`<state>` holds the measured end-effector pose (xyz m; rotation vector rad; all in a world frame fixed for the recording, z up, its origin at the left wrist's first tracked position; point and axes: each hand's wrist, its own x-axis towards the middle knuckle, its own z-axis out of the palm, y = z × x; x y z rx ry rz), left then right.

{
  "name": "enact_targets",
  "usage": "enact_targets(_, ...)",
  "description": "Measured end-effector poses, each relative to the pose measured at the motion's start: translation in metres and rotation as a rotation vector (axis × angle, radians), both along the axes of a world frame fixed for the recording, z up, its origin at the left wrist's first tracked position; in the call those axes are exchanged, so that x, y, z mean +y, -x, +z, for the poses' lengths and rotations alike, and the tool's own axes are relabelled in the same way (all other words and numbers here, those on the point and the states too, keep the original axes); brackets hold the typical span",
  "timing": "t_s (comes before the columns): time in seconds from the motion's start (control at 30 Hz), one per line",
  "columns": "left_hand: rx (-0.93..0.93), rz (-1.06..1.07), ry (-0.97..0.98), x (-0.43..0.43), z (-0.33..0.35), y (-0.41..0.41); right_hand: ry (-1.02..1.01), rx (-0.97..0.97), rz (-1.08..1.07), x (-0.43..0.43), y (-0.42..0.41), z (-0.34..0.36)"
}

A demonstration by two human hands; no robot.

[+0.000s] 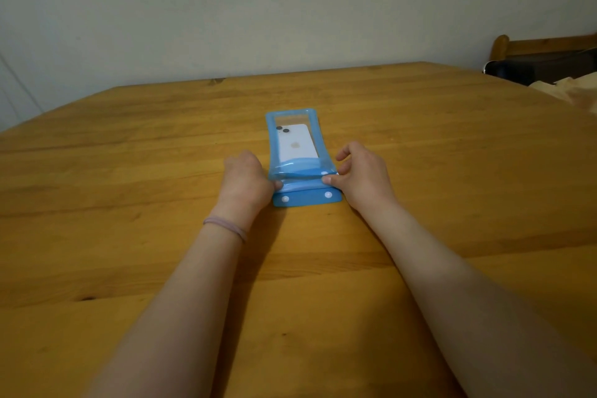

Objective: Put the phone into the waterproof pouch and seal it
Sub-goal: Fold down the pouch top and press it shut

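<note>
Head view, looking down at a wooden counter (161, 171) set against a pale wall (290, 10). A blue waterproof pouch (292, 116) lies flat in the middle, its clear window showing a white phone (295, 144) inside, camera lenses at the far end. The left hand (247, 176) and right hand (361, 173) each pinch one side of the pouch's near end, fingers curled over the folded closure flap. Two white snap studs (328, 194) show on the flap. A thin band (226, 227) circles the left wrist.
</note>
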<state>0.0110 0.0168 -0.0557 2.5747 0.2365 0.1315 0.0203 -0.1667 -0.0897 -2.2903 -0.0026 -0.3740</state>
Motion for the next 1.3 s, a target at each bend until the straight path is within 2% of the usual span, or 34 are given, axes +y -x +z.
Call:
enact_targets(0.1, 0.07, -0.03, -0.04, 0.004, -0.001, -0.001, 0.0, 0.011, 0.02, -0.001, 0.0, -0.001)
enact_targets(0.33, 0.04, -0.032, 0.101, 0.004, -0.003, 0.003, 0.027, 0.026, 0.086, -0.001, 0.004, 0.0)
enact_targets(0.47, -0.083, -0.015, 0.322, 0.0, -0.008, 0.0, -0.168, -0.046, 0.017, -0.003, 0.003, 0.003)
enact_targets(0.63, -0.103, 0.048, 0.737, -0.006, -0.009, 0.0, -0.402, 0.045, -0.073, -0.008, 0.004, 0.007)
enact_targets(0.8, -0.109, 0.117, 0.836, -0.006, -0.007, 0.0, -0.636, 0.239, -0.01, -0.006, 0.006, 0.013)
enact_targets(0.97, -0.068, 0.115, 0.927, -0.005, -0.002, 0.002, -0.758, 0.246, -0.016, -0.008, 0.007, 0.021)
enact_targets(1.17, 0.114, 0.033, 1.108, -0.002, -0.001, 0.004, -0.66, 0.23, -0.002, -0.009, 0.006, 0.018)
enact_targets(1.23, 0.128, 0.018, 1.096, -0.002, -0.002, 0.004, -0.501, 0.204, 0.019, -0.01, 0.008, 0.016)
enact_targets(1.3, 0.122, 0.015, 1.078, -0.004, -0.001, 0.005, -0.206, 0.094, 0.001, -0.01, 0.01, 0.015)
